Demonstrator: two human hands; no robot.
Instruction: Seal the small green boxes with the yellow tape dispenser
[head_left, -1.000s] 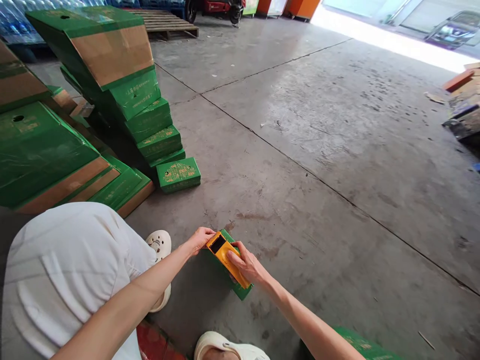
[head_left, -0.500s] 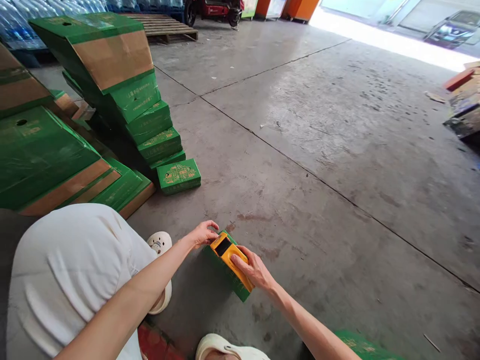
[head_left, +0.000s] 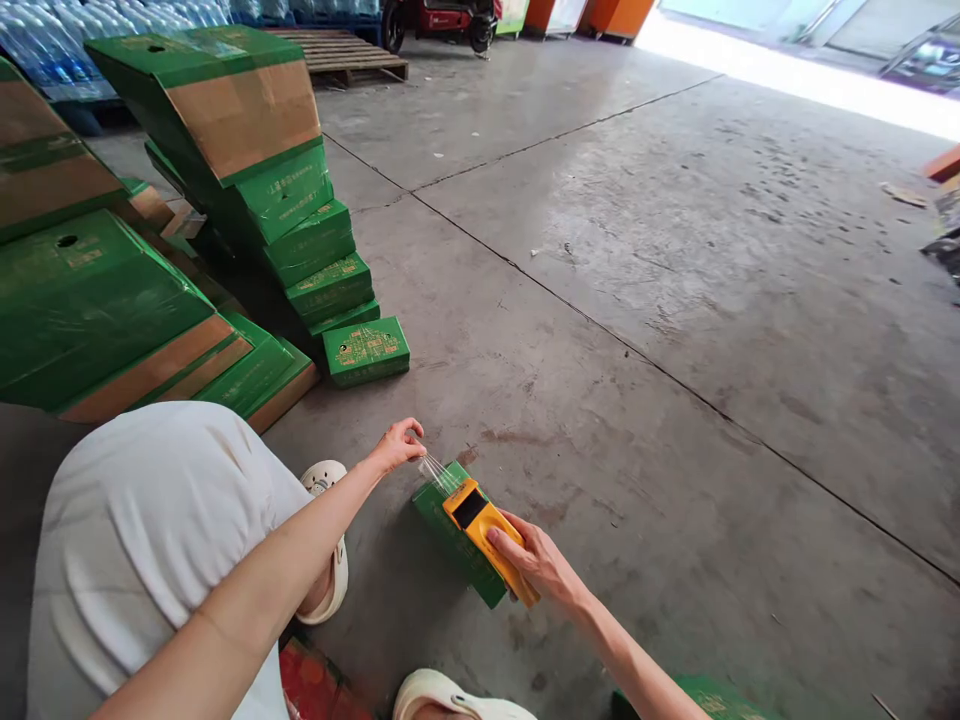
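My left hand (head_left: 400, 446) is closed in a pinch on the end of a strip of clear tape (head_left: 439, 473). The strip runs taut to the front of a yellow tape dispenser (head_left: 491, 538) with a dark window. My right hand (head_left: 531, 556) is wrapped around the dispenser's lower body, thumb on top. Beneath the tape and dispenser lies a small green box (head_left: 456, 545) on the floor, partly covered by the dispenser. Whether the tape touches the box, I cannot tell.
Another small green box (head_left: 367, 352) sits ahead on the concrete floor (head_left: 637, 420). Stacked green cartons (head_left: 247, 120) stand at the left. A wooden pallet (head_left: 341, 58) and bottled water (head_left: 112, 40) are farther back. My white clogs (head_left: 457, 697) are close by.
My left hand has moved up and away from the dispenser, and a stretch of clear tape now shows between them. The dispenser in my right hand has shifted right and slightly down.
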